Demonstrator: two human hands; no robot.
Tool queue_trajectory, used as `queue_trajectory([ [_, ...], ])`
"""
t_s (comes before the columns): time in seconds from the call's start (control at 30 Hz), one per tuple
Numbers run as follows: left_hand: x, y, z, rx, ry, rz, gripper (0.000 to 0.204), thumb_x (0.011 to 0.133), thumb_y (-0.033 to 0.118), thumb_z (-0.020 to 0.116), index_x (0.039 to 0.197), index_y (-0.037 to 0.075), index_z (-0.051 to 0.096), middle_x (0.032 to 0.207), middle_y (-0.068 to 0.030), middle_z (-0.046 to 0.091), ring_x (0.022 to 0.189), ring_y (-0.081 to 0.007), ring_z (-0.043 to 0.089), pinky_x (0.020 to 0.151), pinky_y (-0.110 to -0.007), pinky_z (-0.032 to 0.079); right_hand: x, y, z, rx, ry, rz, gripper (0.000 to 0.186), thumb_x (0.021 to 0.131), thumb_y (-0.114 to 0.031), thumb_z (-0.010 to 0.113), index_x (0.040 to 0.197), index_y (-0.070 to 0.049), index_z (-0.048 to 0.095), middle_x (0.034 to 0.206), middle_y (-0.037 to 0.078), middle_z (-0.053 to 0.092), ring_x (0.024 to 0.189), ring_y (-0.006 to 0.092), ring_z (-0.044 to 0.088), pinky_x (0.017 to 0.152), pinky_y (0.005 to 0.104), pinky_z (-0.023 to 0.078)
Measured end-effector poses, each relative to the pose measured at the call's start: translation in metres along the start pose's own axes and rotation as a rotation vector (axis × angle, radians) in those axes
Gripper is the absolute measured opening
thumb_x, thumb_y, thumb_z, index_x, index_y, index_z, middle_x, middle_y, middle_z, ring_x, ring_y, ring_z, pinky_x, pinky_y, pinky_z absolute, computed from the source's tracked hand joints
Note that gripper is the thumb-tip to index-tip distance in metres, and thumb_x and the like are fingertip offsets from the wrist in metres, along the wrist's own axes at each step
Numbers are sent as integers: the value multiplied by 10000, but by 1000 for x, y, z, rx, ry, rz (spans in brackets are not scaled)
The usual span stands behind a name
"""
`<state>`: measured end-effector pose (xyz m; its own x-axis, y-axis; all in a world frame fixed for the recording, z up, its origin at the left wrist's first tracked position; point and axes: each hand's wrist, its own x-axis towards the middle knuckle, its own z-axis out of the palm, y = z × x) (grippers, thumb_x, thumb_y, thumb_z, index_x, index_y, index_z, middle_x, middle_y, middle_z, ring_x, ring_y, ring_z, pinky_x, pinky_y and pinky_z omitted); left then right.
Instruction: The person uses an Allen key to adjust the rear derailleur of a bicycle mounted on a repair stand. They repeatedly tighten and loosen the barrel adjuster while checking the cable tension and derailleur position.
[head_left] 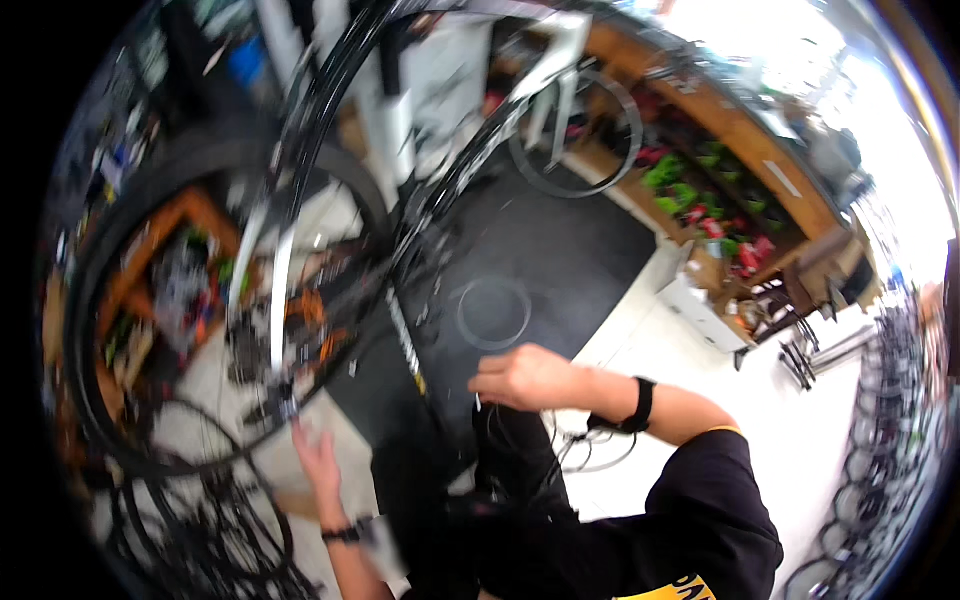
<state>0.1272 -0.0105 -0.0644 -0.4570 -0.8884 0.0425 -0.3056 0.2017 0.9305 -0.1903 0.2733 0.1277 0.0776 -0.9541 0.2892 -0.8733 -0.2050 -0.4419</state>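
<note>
A black and white bicycle (440,195) is held up off the floor, tilted across the view. Its near wheel (90,330) fills the left side, and the other wheel (632,150) is at the far end. My left hand (318,462) is just below the hub area of the near wheel, blurred, fingers stretched out with nothing visible in them. Over my knee, my right hand (525,378) is closed. A small pale tip shows under its fingers, but I cannot make out what it belongs to.
A pale thin ring (495,313) lies on the black mat (560,240). Dark cables (600,455) loop beside my right leg. A white box (705,310) stands by the wooden workbench (790,180). Wheels (860,470) line the right edge; dark tyres (200,530) lie lower left.
</note>
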Motion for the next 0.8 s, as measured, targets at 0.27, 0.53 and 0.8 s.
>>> queue_trajectory([
  [0.27, -38, 56, -32, 689, -454, 0, 273, 933, 198, 523, 1115, 7, 591, 1017, -174, 644, 951, -332, 610, 824, -423, 483, -119, -38, -128, 69, 243, 714, 202, 857, -216, 654, 873, -21, 603, 786, 140, 584, 740, 360, 590, 641, 419, 483],
  [0.53, -63, 56, 2, 574, -1067, -25, 365, 893, 209, 591, 1190, 3, 540, 949, -157, 646, 773, -225, 647, 685, -347, 503, -281, -92, -194, 261, 567, 1491, 290, 888, -245, 606, 760, 16, 613, 630, 104, 582, 565, 228, 552, 555, 344, 466],
  [0.8, -51, 92, 114, 674, -1370, 311, 210, 848, 180, 586, 1003, 44, 626, 850, -106, 626, 797, -226, 603, 729, -368, 493, -433, -99, -242, 807, 1190, 1814, 199, 879, -230, 622, 821, -40, 638, 695, 24, 595, 586, 104, 558, 515, 235, 445],
])
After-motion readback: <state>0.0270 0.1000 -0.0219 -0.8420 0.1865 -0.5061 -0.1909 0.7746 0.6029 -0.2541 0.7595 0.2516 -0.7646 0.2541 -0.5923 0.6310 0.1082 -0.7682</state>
